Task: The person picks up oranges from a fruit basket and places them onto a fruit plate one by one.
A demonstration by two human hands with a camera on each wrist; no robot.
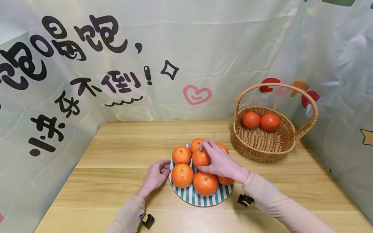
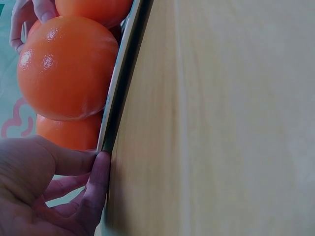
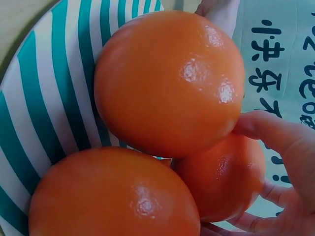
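Observation:
A round plate [image 1: 201, 201] with green and white stripes lies on the table, bearing several oranges [image 1: 182, 175]. My left hand [image 1: 155, 176] is at its left side; in the left wrist view, thumb and index finger [image 2: 101, 169] pinch the plate's rim. Over the middle of the plate, my right hand [image 1: 220, 162] grips one orange [image 1: 201, 157] between thumb and fingers. In the right wrist view, this orange [image 3: 221, 182] is partly hidden behind a nearer orange [image 3: 170, 83]. My right hand covers part of the fruit at the plate's right side.
A wicker basket [image 1: 262, 156] with a tall arched handle stands at the back right of the wooden table [image 1: 122, 145]. Two red-orange round fruits [image 1: 269, 122] lie inside against its far wall. Printed cloth [image 1: 163, 38] hangs behind and along both sides.

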